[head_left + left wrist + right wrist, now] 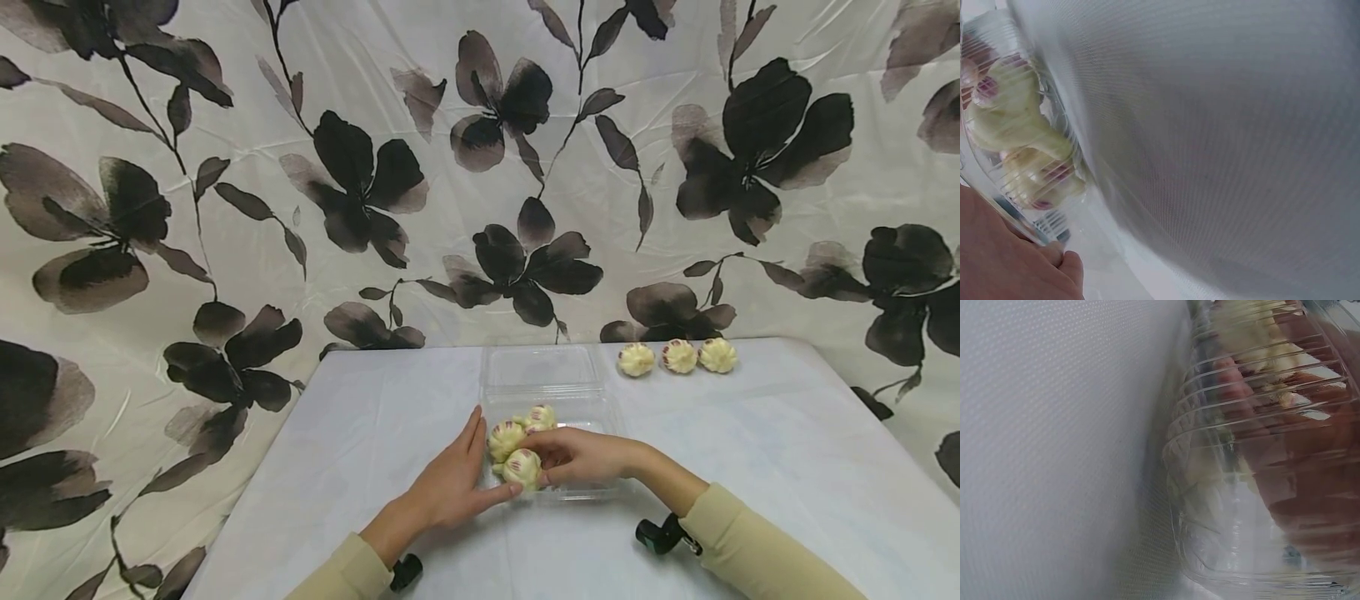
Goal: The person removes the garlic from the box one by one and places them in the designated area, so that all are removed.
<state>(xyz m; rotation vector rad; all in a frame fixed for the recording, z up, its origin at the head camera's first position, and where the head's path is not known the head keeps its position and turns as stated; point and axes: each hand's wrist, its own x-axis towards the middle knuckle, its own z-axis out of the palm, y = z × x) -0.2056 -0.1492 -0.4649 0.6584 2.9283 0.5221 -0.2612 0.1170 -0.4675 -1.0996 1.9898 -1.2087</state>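
A clear plastic clamshell container [600, 415] stands on the table with its lid folded back. Three pale garlic bulbs with purple streaks sit toward its left side: one at the back [540, 417], one in the middle [505, 440] and one in front [522, 468]. My right hand [588, 454] reaches in over the right side, fingers bent around the front bulb. Straight fingers of my left hand [450, 487] lie along the container's left wall, with the thumb by its front edge. Through the ribbed wall, the left wrist view shows garlic bulbs [1013, 112]. Some right fingertips are hidden.
Three more garlic bulbs [678, 357] stand in a row at the table's back right. The container's lid [540, 367] extends toward the back edge. A white cloth [360, 433] covers the table, and a floral curtain [420, 192] hangs behind it.
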